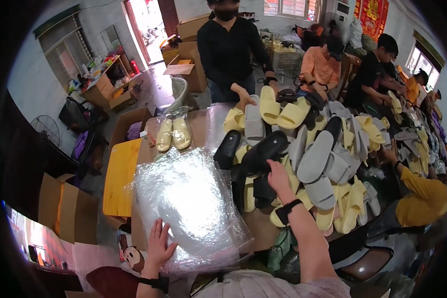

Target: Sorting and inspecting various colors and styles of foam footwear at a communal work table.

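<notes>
My left hand (160, 244) lies flat with its fingers spread on a stack of clear plastic bags (184, 188), which glares with reflected light. To the right, my right hand (279, 179) reaches to a heap of slide slippers and closes at the near edge of a black slipper (265, 152); some of its fingers are hidden. Around it lie another black slipper (227, 148), a grey slipper (315, 157) and several yellow ones. Beyond the bags, a pair of yellow slippers (173, 134) sits in clear plastic.
Across the table, a person in black (228, 54) holds a grey slipper (255, 119). Other people work at the heap's far and right sides, one in a mustard sleeve (419, 198). Left of the table stand a yellow-topped box (120, 176) and an open carton (67, 208).
</notes>
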A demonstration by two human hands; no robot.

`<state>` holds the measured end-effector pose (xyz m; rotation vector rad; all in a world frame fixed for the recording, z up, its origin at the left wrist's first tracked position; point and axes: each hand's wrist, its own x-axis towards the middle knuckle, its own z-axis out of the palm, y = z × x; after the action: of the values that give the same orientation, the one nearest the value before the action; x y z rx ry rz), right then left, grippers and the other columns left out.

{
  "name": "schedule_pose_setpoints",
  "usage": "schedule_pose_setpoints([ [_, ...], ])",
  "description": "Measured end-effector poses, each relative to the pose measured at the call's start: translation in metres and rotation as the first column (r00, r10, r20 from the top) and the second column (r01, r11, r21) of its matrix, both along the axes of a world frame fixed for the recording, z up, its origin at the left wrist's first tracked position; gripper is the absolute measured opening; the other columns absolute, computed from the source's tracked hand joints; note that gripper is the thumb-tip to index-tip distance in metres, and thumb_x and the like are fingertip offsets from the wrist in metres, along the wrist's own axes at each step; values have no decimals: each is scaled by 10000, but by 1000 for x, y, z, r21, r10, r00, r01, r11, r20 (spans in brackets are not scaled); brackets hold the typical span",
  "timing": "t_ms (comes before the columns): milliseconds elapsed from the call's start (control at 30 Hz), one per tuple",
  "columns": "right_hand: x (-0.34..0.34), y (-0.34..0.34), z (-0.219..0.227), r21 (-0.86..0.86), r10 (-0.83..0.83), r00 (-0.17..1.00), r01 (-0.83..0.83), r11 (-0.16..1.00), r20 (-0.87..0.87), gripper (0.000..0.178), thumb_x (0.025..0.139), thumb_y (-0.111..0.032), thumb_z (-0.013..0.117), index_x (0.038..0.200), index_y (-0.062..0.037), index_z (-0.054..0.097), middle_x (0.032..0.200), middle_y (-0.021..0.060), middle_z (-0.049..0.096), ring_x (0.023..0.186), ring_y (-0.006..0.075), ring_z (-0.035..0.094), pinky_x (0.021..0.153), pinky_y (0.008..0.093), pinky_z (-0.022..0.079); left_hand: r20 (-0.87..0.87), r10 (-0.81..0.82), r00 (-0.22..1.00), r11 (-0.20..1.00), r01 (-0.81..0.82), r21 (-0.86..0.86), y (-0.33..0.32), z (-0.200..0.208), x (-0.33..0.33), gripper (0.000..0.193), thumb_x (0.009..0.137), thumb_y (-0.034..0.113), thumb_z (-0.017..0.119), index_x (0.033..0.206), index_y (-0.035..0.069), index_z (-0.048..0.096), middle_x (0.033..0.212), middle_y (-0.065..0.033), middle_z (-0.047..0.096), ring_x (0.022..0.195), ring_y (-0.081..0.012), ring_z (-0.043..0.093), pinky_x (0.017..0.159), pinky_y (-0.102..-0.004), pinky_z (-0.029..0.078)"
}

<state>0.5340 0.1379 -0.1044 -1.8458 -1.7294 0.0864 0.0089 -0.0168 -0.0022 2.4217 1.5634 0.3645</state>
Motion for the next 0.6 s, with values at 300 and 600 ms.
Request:
schedule_pose_setpoints([
  [300, -17, 22, -2, -87, -137, 991, 137, 987, 7, 357, 692, -325, 843, 939, -85, 746, 1029, 103, 540, 1050, 322, 507, 869, 434, 499, 35, 15, 999, 1000, -15, 5, -3, -1, -1, 719, 864, 428, 662, 1453, 75, 451, 1590, -201, 281, 1454, -415, 269, 1159, -512, 274],
  [600, -49, -57, 141, 520, 9, 962, 139, 843, -273, 359, 738, -132, 858, 810, -8, 528, 757, 73, 489, 681, 231, 466, 646, 343, 431, 38, 1, 999, 999, -3, 48, -5, -8, -18, 734, 878, 482, 647, 1467, 95, 441, 1592, -213, 271, 1463, -413, 251, 1166, -510, 257],
])
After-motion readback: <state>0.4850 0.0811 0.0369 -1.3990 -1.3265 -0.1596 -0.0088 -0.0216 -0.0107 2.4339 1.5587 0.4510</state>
